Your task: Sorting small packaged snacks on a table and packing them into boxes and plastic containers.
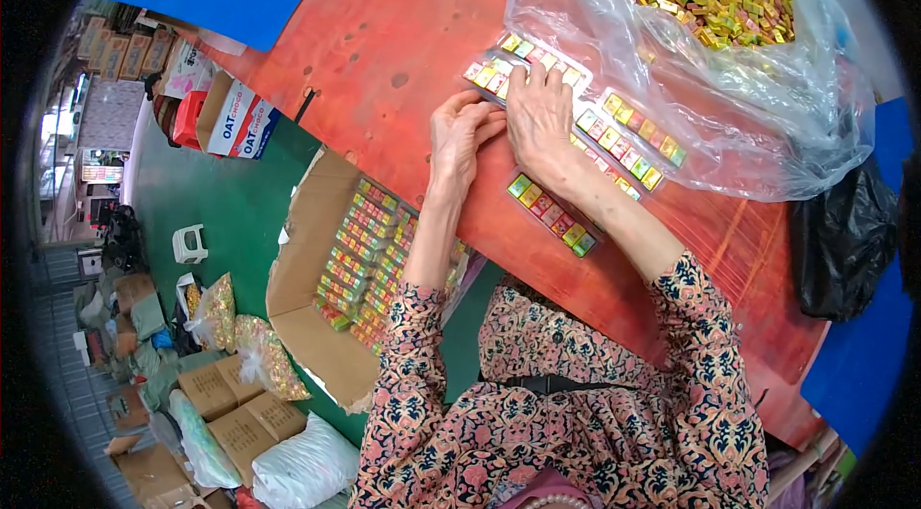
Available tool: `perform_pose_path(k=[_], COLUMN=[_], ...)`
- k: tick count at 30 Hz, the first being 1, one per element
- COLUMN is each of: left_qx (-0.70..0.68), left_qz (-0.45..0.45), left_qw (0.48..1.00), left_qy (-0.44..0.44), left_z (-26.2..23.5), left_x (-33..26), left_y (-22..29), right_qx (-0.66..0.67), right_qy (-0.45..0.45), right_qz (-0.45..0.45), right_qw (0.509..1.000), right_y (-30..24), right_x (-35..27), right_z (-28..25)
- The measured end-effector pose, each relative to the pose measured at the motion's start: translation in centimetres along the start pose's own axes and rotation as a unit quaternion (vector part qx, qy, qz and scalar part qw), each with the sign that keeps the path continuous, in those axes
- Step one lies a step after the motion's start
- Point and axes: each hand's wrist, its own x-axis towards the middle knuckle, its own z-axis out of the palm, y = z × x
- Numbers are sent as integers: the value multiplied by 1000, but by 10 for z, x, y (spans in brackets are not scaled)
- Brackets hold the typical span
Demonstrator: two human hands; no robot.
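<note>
Red, dark-spotted tabletop (384, 39) bears the shallow tray (545, 59) of shiny, boxy little blocks beneath my two hands, its long axis slanting from upper left to lower right. My left hand (455, 140) bunches its fingers at the near edge; my right hand (539, 114) curls over the blocks. Whether either grips, I cannot tell. One strip (551, 214) lies nearer me, roughly parallel; one crinkled clear bag (715, 116) spreads beyond.
</note>
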Motion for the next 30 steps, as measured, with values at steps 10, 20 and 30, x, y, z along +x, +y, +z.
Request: perform_pose_path(k=[10, 20, 30], left_qx=[-34, 640, 674], left_qz=[-4, 339, 307], left_qw=[999, 676, 606], left_qy=[-6, -139, -291], left_z=[-24, -4, -4], left_x=[-15, 3, 28], left_y=[2, 43, 50], right_qx=[67, 128, 152], right_qy=[9, -97, -23], right_qz=[-4, -23, -152], right_qw=[998, 987, 976], right_y=[-15, 14, 122], right_x=[-9, 6, 25], right_z=[9, -18, -18])
